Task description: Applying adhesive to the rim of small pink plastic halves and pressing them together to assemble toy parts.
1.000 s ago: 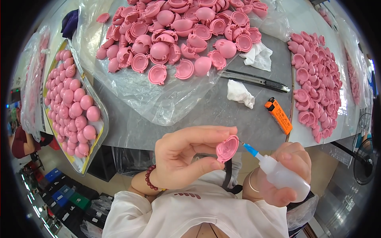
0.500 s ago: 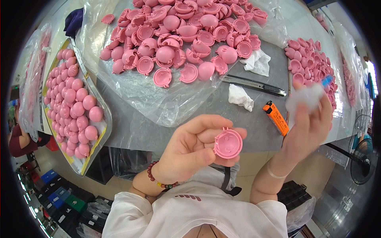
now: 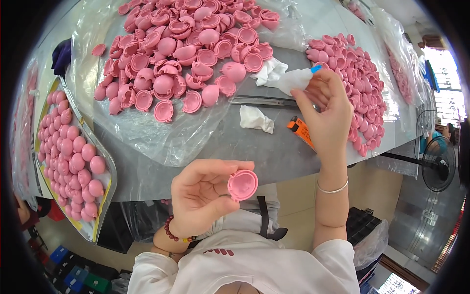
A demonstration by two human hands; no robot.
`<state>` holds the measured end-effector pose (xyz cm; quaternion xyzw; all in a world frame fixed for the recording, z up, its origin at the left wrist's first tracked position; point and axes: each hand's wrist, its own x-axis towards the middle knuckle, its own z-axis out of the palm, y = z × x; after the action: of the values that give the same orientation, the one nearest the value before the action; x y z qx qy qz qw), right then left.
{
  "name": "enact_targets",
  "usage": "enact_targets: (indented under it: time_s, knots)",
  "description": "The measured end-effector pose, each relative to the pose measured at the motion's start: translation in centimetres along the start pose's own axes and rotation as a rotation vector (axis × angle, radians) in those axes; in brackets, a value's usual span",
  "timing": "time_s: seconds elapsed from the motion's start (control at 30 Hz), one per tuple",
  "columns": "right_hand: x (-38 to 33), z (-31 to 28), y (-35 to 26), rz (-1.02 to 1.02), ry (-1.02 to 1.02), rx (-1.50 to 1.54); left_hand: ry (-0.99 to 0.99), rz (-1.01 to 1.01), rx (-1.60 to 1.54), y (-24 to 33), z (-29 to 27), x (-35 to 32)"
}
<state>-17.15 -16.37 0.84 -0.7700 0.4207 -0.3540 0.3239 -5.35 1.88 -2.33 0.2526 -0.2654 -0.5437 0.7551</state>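
My left hand (image 3: 198, 191) pinches a round pink plastic half-shell (image 3: 243, 184) at its edge, the hollow inside turned up, just in front of the table's edge. Over the table, my right hand (image 3: 325, 105) has its thumb and fingers around a small translucent white squeeze bottle (image 3: 293, 81) with a blue tip. The bottle lies tilted beside a crumpled white tissue (image 3: 270, 71). Below that hand is an orange lighter (image 3: 300, 131), partly covered by it. A box cutter (image 3: 267, 101) lies left of the hand, its far end hidden.
A large heap of pink half-shells (image 3: 166, 46) covers a clear plastic sheet (image 3: 171, 142). Another pink pile (image 3: 364, 93) lies at the right. On the left stands a tray (image 3: 105, 196) of closed pink balls. A second crumpled tissue (image 3: 256, 119) rests mid-table; a black fan (image 3: 437, 164) stands at far right.
My right hand has carried the squeeze bottle leftward and away from me, down toward the tissue. My left hand still holds the half-shell, a little lower and further left in view. The view has shifted.
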Motion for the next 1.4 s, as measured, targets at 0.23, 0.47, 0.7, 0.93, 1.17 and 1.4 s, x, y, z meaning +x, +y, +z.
enact_targets:
  time_s: [0.23, 0.47, 0.7, 0.93, 1.17, 1.4]
  knots:
    - [-0.4, -4.1, 0.1, -0.164, 0.199, -0.32, 0.014, 0.004, 0.003, 0.4, -0.4, -0.6]
    - [-0.4, -5.2, 0.8, -0.292, -0.039, -0.625, 0.039, -0.039, 0.012, 0.5, -0.3, -0.3]
    - [-1.3, -5.0, 0.6, -0.35, -0.039, -0.483, 0.024, -0.038, 0.027, 0.5, -0.4, 0.0]
    - [-5.7, -1.8, -1.9, -0.188, -0.686, -0.011, 0.201, -0.068, 0.156, 0.4, 0.6, 0.7]
    - [-6.4, -1.8, -1.5, -0.135, -0.437, -0.116, 0.162, -0.047, 0.265, 0.7, 0.3, 0.7]
    - [-6.7, -1.5, -2.2, -0.3, -0.361, 0.131, 0.072, -0.05, 0.385, 0.6, 0.8, 0.8]
